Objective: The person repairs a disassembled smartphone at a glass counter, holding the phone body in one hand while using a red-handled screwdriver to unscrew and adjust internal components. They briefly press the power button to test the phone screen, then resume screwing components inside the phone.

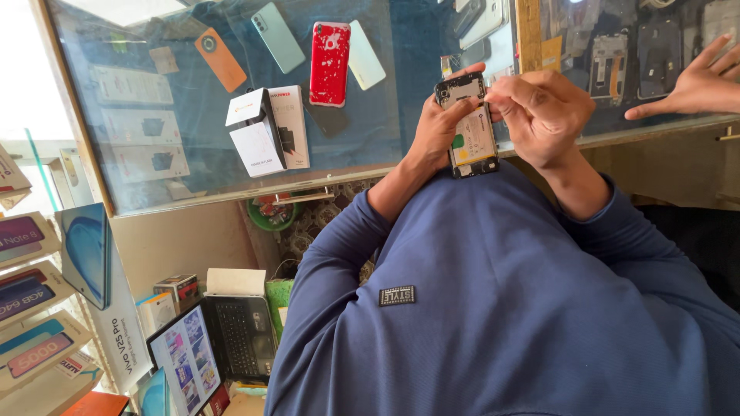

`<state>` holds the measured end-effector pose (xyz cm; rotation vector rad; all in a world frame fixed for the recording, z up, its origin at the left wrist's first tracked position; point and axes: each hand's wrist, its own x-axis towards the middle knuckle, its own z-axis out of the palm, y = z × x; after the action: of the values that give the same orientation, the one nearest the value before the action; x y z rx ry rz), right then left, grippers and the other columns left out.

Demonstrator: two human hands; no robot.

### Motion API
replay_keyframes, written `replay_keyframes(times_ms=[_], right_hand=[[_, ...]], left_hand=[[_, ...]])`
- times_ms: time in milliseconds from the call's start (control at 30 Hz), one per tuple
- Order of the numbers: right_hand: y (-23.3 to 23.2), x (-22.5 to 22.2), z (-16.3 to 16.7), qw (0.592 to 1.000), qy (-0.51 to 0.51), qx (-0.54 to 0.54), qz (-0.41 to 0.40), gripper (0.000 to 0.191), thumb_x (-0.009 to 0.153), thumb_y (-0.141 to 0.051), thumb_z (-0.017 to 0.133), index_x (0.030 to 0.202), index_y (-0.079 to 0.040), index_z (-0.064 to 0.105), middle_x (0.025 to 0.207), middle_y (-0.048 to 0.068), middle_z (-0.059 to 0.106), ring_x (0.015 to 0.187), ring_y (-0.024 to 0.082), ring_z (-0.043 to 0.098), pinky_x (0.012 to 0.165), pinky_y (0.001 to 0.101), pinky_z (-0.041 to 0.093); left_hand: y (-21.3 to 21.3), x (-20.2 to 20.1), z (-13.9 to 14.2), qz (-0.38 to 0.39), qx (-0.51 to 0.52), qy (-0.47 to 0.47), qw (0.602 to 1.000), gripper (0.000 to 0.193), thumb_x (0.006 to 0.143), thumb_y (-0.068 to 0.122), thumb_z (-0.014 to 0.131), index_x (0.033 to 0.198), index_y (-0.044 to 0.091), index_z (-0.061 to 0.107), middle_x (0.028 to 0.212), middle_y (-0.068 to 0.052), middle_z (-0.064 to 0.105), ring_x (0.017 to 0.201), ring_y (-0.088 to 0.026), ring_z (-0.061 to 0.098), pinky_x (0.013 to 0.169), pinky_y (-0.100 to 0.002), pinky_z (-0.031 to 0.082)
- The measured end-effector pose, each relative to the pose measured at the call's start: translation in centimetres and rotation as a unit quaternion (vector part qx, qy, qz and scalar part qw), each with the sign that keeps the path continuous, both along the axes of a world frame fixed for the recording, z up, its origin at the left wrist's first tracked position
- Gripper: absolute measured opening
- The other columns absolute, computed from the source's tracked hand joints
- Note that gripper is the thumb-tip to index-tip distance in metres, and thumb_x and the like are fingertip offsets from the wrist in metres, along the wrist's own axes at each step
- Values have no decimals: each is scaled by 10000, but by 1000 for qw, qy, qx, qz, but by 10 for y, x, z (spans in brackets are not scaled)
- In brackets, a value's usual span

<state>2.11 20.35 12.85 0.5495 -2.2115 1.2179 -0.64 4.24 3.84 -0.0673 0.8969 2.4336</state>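
Observation:
I hold an opened phone (470,127) with its back cover off, so the battery and circuit board show. It is upright over my blue sweatshirt, at the edge of a glass counter (193,146). My left hand (432,135) grips the phone's left side, thumb across its upper part. My right hand (537,108) curls against the phone's upper right edge, fingertips pinching near the top of the board. What those fingertips pinch is too small to tell.
On the glass counter lie a red phone (330,63), an orange phone (220,59), a pale green phone (277,37), a white phone (366,54) and two small boxes (266,131). Another person's hand (697,81) rests at the far right. An open laptop (227,343) and phone boxes (31,308) sit lower left.

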Motion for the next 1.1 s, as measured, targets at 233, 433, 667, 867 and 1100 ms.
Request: replay_keyframes(times_ms=[233, 433, 667, 867, 1100], right_hand=[[-6, -11, 14, 999, 30, 9, 10, 202, 1015, -64, 744, 1190, 18, 686, 1068, 166, 675, 921, 289, 672, 766, 339, 565], [-5, -3, 16, 999, -25, -4, 34, 124, 1141, -4, 635, 1263, 1, 658, 1151, 150, 729, 1032, 254, 734, 845, 328, 593], [-1, -5, 3, 998, 43, 36, -20, 150, 1051, -60, 794, 1174, -42, 710, 968, 116, 745, 836, 225, 715, 713, 319, 564], [6, -14, 3, 988, 8, -146, 53, 306, 1221, -88, 552, 1509, -3, 496, 1159, 162, 633, 999, 154, 704, 857, 268, 590], [41, -23, -7, 954, -233, -180, 53, 201, 1160, -159, 632, 1289, -7, 650, 937, 26, 637, 771, 40, 570, 760, 202, 509]], left_hand=[[1, -5, 0, -5, 1, 24, 1000, 487, 1019, -46, 605, 1494, -10, 502, 1196, -163, 674, 1021, -257, 714, 934, -437, 621], [-3, -3, 3, -18, 10, 11, 1000, 486, 1028, -29, 559, 1503, 7, 462, 1183, -210, 683, 1028, -314, 738, 945, -473, 633], [-2, -5, 3, -2, 18, 24, 1000, 508, 1018, -54, 570, 1516, -15, 474, 1234, -223, 676, 1050, -313, 724, 978, -483, 622], [-6, 0, 9, -75, 114, 6, 991, 614, 1113, 307, 521, 1649, 119, 287, 1407, -217, 599, 1161, -335, 687, 1046, -487, 561], [-7, 5, 13, -96, 178, 26, 979, 849, 1064, 747, 282, 1702, 194, 191, 1342, -196, 608, 1087, -333, 695, 1012, -488, 571]])
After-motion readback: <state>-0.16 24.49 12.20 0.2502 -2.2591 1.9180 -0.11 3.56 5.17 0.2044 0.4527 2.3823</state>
